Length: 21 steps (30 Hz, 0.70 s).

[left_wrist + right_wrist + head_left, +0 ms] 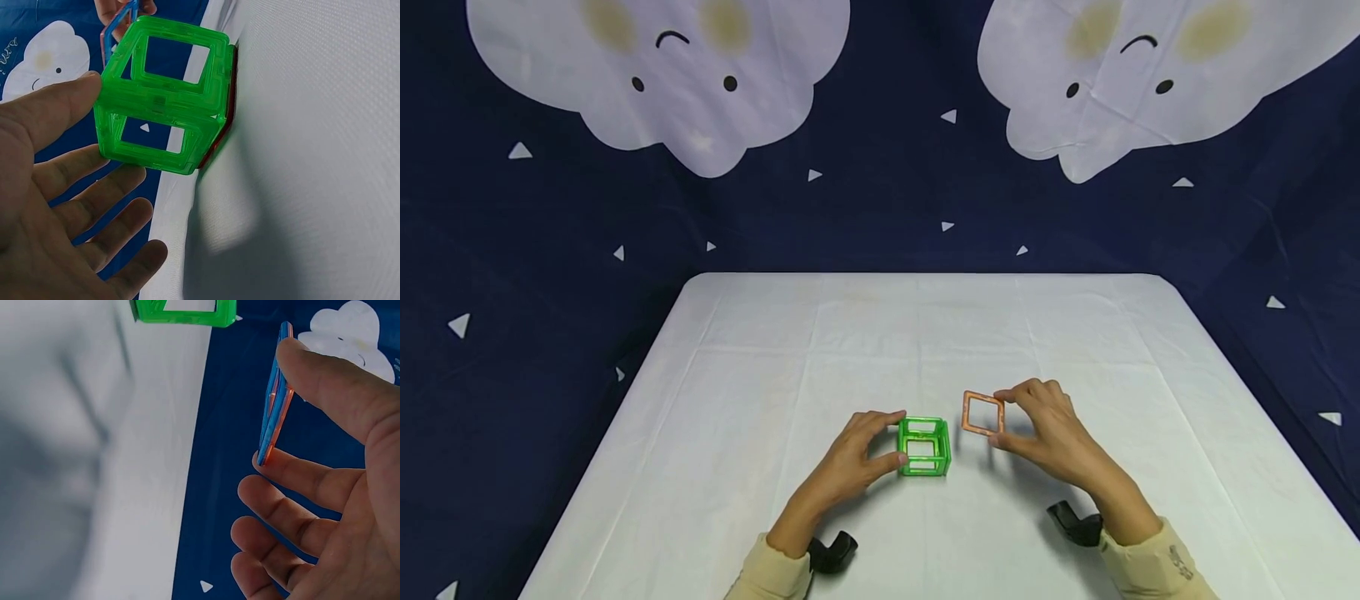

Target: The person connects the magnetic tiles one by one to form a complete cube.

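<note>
My left hand [848, 461] holds an open-framed cube [925, 436] of green magnetic tiles by its left side, thumb on the near edge and a fingertip on the far one. In the left wrist view a dark red tile [230, 103] forms the cube's face against the white cloth. A short way to the right, my right hand [1052, 429] pinches square magnetic tiles [966, 411] between thumb and forefinger, tilted up. Edge-on in the right wrist view, they show a blue layer [269, 425] against an orange one. A gap separates them from the cube.
A white cloth [760, 358] with fold lines covers the table. Beyond its far edge hangs a dark blue backdrop [880, 225] with white clouds and small triangles. Black wrist mounts [833, 553] sit under both wrists, close over the cloth.
</note>
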### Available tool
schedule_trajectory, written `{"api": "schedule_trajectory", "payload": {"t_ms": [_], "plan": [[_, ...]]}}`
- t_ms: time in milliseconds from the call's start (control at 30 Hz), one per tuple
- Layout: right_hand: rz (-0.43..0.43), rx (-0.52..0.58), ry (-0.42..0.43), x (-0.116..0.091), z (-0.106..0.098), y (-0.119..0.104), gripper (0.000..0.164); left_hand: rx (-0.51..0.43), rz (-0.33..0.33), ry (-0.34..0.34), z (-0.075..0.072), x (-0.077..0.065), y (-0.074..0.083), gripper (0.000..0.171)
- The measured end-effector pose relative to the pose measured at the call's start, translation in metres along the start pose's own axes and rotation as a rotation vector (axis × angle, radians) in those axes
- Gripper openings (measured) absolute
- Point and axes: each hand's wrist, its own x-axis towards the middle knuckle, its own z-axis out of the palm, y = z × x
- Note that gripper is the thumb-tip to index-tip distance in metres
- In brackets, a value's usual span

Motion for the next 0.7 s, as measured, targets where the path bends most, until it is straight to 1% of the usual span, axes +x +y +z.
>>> {"api": "schedule_trajectory", "payload": {"t_ms": [267,700], "plan": [[-0.032,0.012,0.002,0.004,0.002,-0.010,0.054,0.015,-0.002,0.009,0.000,0.001,0.000,0.055],[-0.090,0.027,-0.006,0.011,0.011,-0.026,0.055,-0.003,-0.014,0.000,0.000,0.001,0.000,0.054]]}}
